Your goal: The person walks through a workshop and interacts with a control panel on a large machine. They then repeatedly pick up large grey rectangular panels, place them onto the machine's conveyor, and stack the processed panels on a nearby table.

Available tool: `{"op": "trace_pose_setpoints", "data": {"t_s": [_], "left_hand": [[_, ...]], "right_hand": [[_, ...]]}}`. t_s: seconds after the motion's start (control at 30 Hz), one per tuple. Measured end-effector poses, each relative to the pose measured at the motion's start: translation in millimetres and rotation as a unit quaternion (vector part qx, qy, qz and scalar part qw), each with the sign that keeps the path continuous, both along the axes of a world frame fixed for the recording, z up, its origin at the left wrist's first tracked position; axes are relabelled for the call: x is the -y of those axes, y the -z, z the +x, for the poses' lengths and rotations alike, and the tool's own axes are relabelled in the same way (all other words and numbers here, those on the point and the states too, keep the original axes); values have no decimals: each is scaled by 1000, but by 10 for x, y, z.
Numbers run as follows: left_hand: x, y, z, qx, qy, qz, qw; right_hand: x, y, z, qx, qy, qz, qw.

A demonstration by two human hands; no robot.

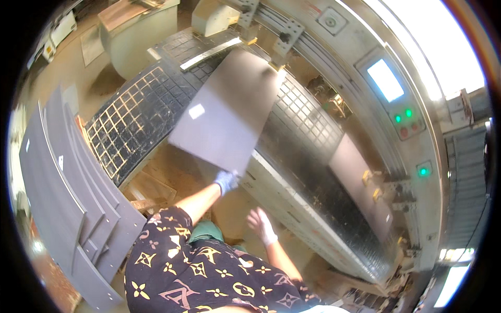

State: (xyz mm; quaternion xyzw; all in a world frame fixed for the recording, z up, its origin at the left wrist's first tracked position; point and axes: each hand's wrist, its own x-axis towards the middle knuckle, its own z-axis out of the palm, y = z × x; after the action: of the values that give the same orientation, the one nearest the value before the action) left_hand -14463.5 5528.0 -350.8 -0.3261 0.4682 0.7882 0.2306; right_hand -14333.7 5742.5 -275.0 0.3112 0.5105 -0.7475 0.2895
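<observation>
A grey flat panel (222, 122) with a small white label lies across the black gridded machine bed, its near end jutting over the bed's edge. My left hand (226, 181), in a bluish glove, grips the panel's near edge by its right corner. The fingers are partly hidden and slightly blurred there. My right hand (261, 225), in a pale glove, hangs apart from the panel in front of the machine's side. Its fingers are spread and nothing is in them.
Several grey panels (62, 177) are stacked at the left. A second panel (360, 188) lies on the bed's right part, under yellow-tipped clamps (377, 195). The machine's beam carries a lit screen (385, 80) and green lights. A pale bin (138, 39) stands at the far left.
</observation>
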Motion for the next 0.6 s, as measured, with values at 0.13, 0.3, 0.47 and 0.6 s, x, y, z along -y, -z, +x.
{"op": "trace_pose_setpoints", "data": {"t_s": [0.13,0.3,0.47,0.6], "left_hand": [[8,-770,556,-41,306,71,948],[637,-1239,489,-279,-22,-586,760],[648,-517,292,-248,-11,-193,949],[-183,-605,473,-96,-80,46,991]], "right_hand": [[593,200,-529,-46,105,-329,937],[470,89,-508,87,249,-115,958],[-568,-351,-116,-80,273,-138,949],[-1699,-1719,325,-113,182,40,976]]}}
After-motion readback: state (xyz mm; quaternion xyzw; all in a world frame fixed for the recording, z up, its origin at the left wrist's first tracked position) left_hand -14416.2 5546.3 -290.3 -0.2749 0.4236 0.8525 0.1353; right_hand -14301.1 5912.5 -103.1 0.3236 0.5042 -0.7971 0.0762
